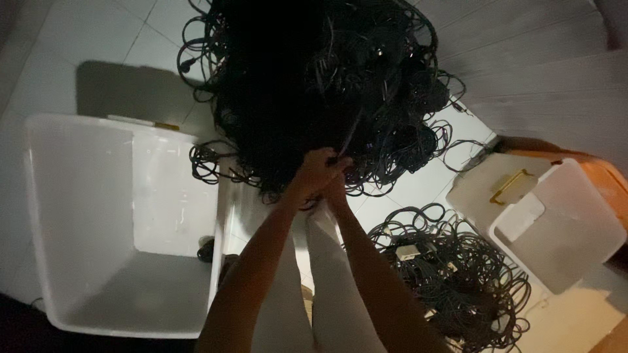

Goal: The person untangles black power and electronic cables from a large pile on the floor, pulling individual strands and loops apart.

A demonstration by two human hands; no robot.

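Observation:
A large tangled heap of black cables (314, 85) fills the top middle of the view, lying on the pale tiled floor. Both my arms reach forward to its near edge. My left hand (313, 171) is closed around a cable at the edge of the heap. My right hand (337, 178) lies just beside and partly behind it, also gripping a black cable; its fingers are mostly hidden by the left hand.
A big white plastic bin (78, 216) stands open at the left with a small dark item inside. A smaller pile of black cables (451, 274) lies at the lower right. A white bin (562, 222) with a yellow-handled lid (497, 186) stands at the right.

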